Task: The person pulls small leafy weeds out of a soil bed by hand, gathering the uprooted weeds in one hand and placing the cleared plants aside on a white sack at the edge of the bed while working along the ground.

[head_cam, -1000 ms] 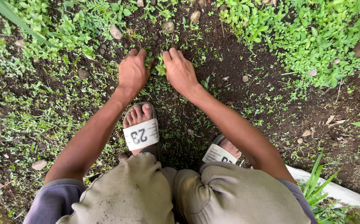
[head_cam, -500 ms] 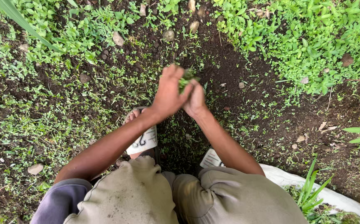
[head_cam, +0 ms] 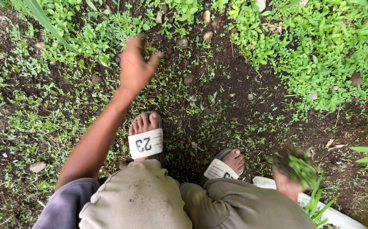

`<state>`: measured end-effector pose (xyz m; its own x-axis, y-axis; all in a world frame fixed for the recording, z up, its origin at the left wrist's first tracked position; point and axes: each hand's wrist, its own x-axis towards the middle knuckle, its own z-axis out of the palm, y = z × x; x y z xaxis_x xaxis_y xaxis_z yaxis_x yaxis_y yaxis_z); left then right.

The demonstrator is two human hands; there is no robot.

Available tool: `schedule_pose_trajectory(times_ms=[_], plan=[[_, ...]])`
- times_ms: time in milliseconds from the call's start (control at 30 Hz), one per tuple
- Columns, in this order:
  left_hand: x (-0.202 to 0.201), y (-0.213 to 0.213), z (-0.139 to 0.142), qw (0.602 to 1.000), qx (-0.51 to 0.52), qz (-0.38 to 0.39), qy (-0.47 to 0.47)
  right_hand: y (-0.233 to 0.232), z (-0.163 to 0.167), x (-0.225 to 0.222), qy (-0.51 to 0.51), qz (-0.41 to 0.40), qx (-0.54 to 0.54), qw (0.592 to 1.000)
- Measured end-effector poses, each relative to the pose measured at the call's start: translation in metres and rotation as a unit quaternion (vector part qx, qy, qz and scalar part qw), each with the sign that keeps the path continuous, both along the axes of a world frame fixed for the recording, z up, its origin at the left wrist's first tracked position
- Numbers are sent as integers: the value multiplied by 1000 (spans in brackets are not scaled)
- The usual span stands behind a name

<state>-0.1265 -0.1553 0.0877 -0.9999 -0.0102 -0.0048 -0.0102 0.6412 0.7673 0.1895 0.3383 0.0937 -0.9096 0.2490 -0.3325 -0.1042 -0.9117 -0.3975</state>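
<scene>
My right hand [head_cam: 289, 181] clutches pulled weeds [head_cam: 299, 167] that could spill loose soil, while my left hand [head_cam: 135, 68] hovers spread above the ground [head_cam: 218, 106]

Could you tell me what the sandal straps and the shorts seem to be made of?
Sandal straps: probably moulded rubber or foam, white, smooth and matte, holding a stiff curve. Shorts: woven fabric, likely cotton, khaki and matte, with soft folds and dirt smudges.
</scene>
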Motion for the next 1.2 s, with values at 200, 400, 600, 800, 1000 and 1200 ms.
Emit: schedule_pose_trajectory(times_ms=[200, 400, 600, 800, 1000, 1200], plan=[[-57, -53, -79, 976, -173, 50, 123, 61, 24, 101, -389, -208, 302, 845], [-78, -45, -92, 982, -175, 24, 67, 69, 26, 81, -737, 173, 544, 363], [-63, -64, -84, 987, -128, -60, 70, 94, 51, 87, -681, 208, 641, 286], [-51, -70, -80, 968, -141, -40, 204, 54, 67, -33, -508, 100, 709, 479], [-70, -69, -68, 985, -152, -7, 83, -35, 92, -141, -341, 141, 758, 538], [-87, -40, -66, 991, -111, -38, 72, -127, 78, -212, -171, 219, 751, 599]])
